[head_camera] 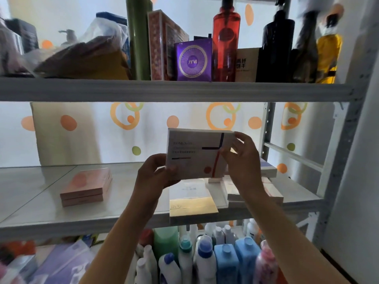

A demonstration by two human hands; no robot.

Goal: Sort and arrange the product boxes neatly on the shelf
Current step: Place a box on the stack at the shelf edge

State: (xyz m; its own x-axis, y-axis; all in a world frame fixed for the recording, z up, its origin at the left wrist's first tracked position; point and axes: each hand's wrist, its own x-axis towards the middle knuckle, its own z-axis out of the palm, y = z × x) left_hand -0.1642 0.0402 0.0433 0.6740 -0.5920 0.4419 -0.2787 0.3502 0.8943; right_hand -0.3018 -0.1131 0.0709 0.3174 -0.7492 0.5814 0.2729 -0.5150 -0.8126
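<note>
I hold a flat white box (194,154) with dark lines and a red dot upright above the middle shelf (41,187). My left hand (154,173) grips its lower left corner. My right hand (242,158) grips its right edge. Under it a white and gold box (192,199) lies flat at the shelf's front edge. To the right a pile of white boxes (266,191) lies partly hidden behind my right hand. Two pink boxes (86,187) are stacked at the left of the shelf.
The upper shelf (164,90) carries a purple box (193,61), a patterned box (162,46), bottles and a plastic bag. Several bottles (205,257) crowd the level below. A beige carton (65,134) stands at the back left. A metal upright (332,160) bounds the right side.
</note>
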